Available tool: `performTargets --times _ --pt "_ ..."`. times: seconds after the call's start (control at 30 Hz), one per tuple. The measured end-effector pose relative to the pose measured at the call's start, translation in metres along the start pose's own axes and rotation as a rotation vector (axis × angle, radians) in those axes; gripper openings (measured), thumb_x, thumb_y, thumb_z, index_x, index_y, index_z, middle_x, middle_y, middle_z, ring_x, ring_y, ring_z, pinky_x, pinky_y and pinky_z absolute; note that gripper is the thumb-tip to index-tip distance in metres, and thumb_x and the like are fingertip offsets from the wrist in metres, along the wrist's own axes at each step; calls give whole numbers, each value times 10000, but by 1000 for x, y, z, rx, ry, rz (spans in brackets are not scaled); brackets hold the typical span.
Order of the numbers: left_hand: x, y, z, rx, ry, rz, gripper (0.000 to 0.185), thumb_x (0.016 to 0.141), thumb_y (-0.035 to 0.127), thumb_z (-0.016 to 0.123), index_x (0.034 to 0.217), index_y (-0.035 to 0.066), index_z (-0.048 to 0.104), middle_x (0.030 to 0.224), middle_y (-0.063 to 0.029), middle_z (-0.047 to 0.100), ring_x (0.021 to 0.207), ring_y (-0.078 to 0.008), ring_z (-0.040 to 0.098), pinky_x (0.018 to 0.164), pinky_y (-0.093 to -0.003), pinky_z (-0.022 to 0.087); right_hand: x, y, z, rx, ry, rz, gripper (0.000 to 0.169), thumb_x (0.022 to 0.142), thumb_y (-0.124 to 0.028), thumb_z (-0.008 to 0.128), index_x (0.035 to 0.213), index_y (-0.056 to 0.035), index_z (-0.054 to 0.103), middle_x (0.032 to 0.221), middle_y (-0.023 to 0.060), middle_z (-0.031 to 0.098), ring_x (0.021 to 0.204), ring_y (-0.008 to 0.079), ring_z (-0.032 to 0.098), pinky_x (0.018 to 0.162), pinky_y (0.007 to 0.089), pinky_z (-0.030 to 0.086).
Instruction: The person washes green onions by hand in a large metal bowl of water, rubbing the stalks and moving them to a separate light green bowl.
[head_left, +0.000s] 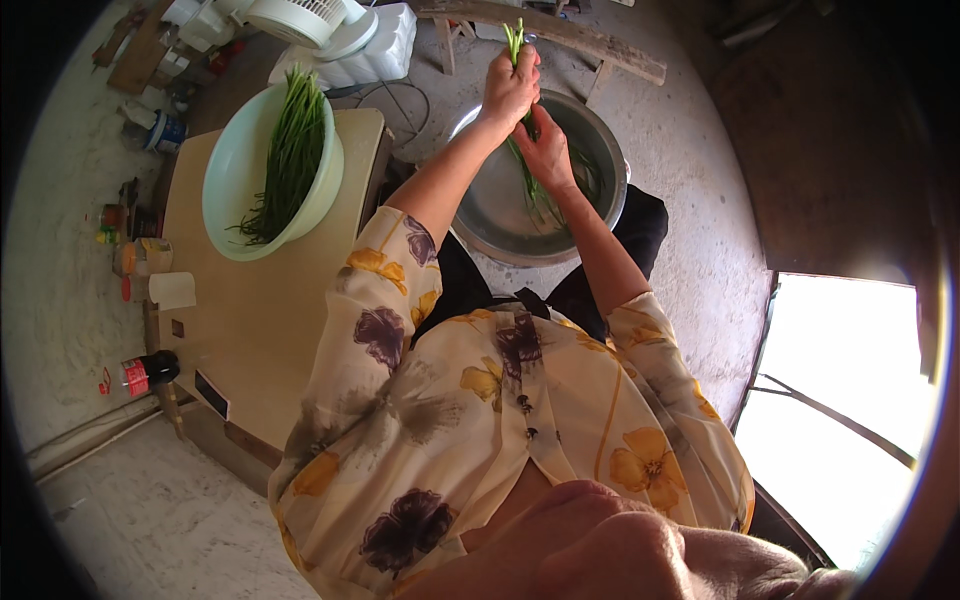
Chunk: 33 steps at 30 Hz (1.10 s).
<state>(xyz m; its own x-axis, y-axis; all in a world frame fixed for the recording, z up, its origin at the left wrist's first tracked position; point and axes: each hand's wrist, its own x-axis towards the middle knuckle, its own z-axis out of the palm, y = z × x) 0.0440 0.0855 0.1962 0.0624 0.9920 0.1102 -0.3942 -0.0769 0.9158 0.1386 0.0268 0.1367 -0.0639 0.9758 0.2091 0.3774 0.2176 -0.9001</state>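
My left hand (511, 84) grips a bunch of long, thin green stalks (514, 36), probably garlic chives. Their pale cut ends stick up above the fist. Just below it, my right hand (547, 150) is closed around the same bunch, and the leafy ends hang down into a wide metal basin (480, 225). More loose green blades (586, 169) lie in this basin, which holds what looks like water. To the left, a pale green plastic basin (232, 176) holds a thick bundle of the same greens (296, 157), leaning against its right wall.
The plastic basin stands on a tan table (255, 322) with a phone (211, 394) near its edge. Jars (154, 256), a paper roll (172, 290) and a dark bottle (154, 370) line the wall side. A fan (300, 19) and a wooden bench (570, 34) are beyond.
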Motion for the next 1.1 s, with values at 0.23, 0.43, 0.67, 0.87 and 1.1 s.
performTargets --times 0.23,0.43,0.67,0.87,1.1 --pt "2 12 4 6 41 32 291 988 342 504 872 77 476 629 34 401 483 -58 358 450 -235 329 -22 9 6 58 34 -53 205 940 -179 550 865 10 524 712 158 638 667 297 647 639 367 491" --pt "20 30 6 -2 0 190 321 998 338 467 875 41 476 615 -1 445 430 -75 414 392 -253 358 -53 54 5 27 -18 -16 201 948 -161 525 849 14 519 739 159 647 697 310 652 647 374 492" --pt "42 89 26 -116 -35 166 318 981 366 505 764 137 465 557 59 390 423 -69 393 385 -223 312 -91 133 -4 -420 -218 -158 228 937 -213 490 917 -3 577 819 169 670 815 350 656 735 421 512" --pt "39 96 26 66 -115 150 300 984 331 497 773 122 452 564 51 354 435 -69 345 401 -233 290 -104 130 -15 -457 -231 145 236 866 -249 545 989 -84 661 905 195 673 874 394 636 753 474 512" --pt "36 69 6 71 -47 129 278 979 307 516 845 66 478 578 31 372 454 -62 352 428 -245 332 -96 119 -20 -413 -267 166 261 838 -290 558 973 -117 699 907 193 676 879 389 645 788 464 514"
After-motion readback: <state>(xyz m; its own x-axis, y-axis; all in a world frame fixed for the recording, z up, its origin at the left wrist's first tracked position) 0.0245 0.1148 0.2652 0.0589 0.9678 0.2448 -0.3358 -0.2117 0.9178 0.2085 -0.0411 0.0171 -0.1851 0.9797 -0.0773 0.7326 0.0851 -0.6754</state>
